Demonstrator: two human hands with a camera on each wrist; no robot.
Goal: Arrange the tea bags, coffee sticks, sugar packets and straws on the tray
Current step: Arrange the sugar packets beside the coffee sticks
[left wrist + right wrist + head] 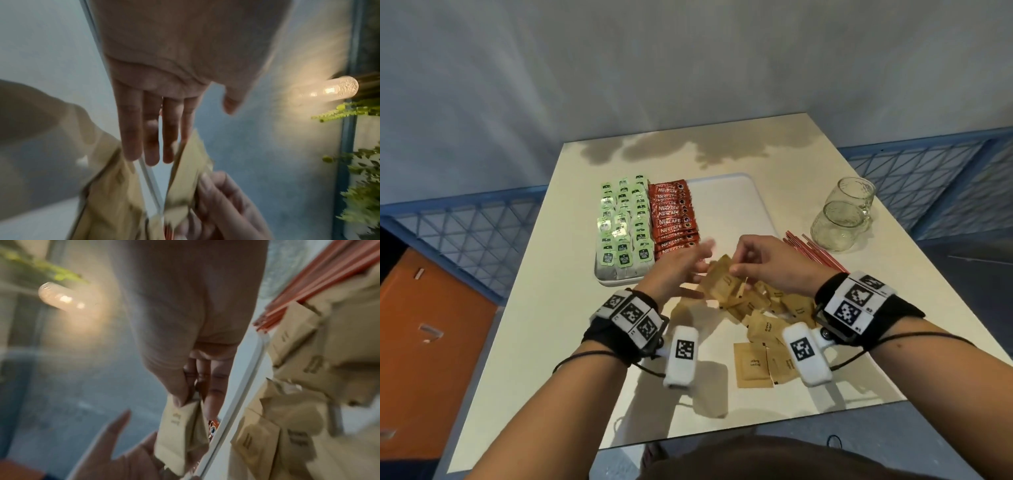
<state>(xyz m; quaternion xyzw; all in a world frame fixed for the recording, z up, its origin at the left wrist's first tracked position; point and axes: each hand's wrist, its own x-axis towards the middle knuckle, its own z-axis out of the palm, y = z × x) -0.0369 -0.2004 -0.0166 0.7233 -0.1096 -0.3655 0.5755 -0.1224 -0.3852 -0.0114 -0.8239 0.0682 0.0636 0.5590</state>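
The right hand pinches a small sheaf of brown sugar packets between thumb and fingers, held just above the near edge of the tray, while the left hand is released, fingers straight and spread, coming in beside the sheaf without gripping it. On the tray the tea bags fill the left side in rows and the coffee sticks lie stacked just beside them; the right part of the tray is bare. More sugar packets lie loose in a heap on the surface near the wrists, and the red straws rest on the surface to the right, near two glass jars. The step in hand looks like squaring up a bundle of sugar packets before laying it down. To do it well, the open left hand should tap the packet edges flush against the right thumb, all prints facing one way, then the bundle should go down in a row just beside the coffee sticks, leaving a strip at the right for the straws.
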